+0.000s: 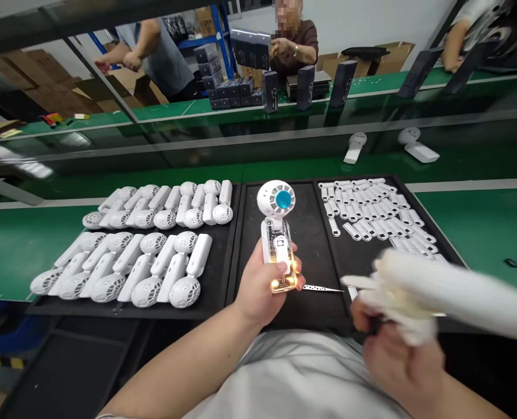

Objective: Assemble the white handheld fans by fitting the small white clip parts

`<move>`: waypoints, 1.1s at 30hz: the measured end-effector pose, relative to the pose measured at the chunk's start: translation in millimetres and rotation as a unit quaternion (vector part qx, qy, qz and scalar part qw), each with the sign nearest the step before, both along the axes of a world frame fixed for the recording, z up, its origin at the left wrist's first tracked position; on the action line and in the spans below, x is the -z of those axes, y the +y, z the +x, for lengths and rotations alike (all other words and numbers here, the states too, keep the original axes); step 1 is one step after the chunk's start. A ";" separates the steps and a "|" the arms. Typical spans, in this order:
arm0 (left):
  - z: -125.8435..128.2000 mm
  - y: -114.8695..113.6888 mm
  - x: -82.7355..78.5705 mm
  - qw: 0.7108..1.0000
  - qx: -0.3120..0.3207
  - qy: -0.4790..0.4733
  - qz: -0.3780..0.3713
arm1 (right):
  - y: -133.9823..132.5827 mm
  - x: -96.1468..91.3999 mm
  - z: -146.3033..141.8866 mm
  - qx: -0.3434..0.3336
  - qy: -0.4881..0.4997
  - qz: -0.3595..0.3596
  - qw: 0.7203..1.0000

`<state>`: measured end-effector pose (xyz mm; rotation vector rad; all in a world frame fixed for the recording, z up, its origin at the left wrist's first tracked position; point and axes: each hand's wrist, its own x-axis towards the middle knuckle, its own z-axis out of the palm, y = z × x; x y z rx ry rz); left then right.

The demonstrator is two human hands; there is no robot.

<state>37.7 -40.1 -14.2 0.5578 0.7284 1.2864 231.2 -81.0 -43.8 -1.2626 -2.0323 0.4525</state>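
My left hand [264, 276] is closed around the see-through handle of a white handheld fan [275, 201], held upright above the middle black tray. The fan's round head has a blue centre, and orange lights glow low in the handle. My left thumb presses at a white cover strip [281, 249] on the handle's front. At the right, my right hand [400, 349] is wrapped around a white gun-shaped tool [441, 285] with a thin nozzle pointing left, blurred by motion. Under the fan lies a perforated, tapered metal tool [323, 288], like tweezers.
Two rows of white fans [142, 265] lie on the left black tray [221, 291]. Many small white cover strips [371, 203] lie on the right tray. Two fans [356, 145] rest on the green belt [258, 169] beyond. Across it, people handle dark boxes [241, 93].
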 end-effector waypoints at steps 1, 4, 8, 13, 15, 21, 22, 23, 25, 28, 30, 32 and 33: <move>0.0 0.7 1.6 1.000 -0.018 -0.017 -0.005 | -2.5 1.0 -1.7 -0.022 -0.022 0.003 1.000; -0.1 3.4 7.0 0.998 -0.048 -0.032 -0.039 | -2.8 4.7 -4.5 -0.076 -0.057 0.012 0.995; -5.8 5.0 9.7 0.999 -0.012 0.022 -0.033 | 12.1 17.5 21.5 -0.006 -0.108 0.068 0.992; -13.3 6.3 0.5 0.997 0.019 0.069 -0.035 | 37.9 43.7 65.2 0.149 -0.304 -0.040 0.940; -12.7 7.9 -2.6 0.996 0.022 0.073 -0.047 | 44.5 51.4 71.2 0.146 -0.351 -0.076 0.922; -6.3 13.2 1.2 0.995 0.035 0.074 -0.049 | 52.1 55.2 59.9 0.113 -0.366 -0.081 0.920; -6.3 14.5 2.4 0.995 0.037 0.077 -0.046 | 52.9 52.9 56.8 0.106 -0.359 -0.080 0.924; -6.9 16.2 3.2 0.995 0.035 0.083 -0.046 | 54.2 49.9 54.1 0.097 -0.351 -0.087 0.927; -10.7 22.1 3.8 0.993 0.023 0.103 -0.056 | 59.5 42.4 51.4 0.082 -0.317 -0.123 0.937; -22.9 40.3 5.1 0.984 0.002 0.162 -0.080 | 76.4 31.7 56.4 0.110 -0.259 -0.172 0.944; -32.8 59.7 8.4 0.972 -0.004 0.221 -0.080 | 90.9 28.2 64.2 0.147 -0.255 -0.169 0.941; -40.8 84.2 12.9 0.957 -0.008 0.281 -0.073 | 104.0 28.8 71.1 0.158 -0.271 -0.156 0.937; -43.7 98.3 14.6 0.949 -0.011 0.307 -0.071 | 109.1 30.4 73.1 0.153 -0.278 -0.153 0.936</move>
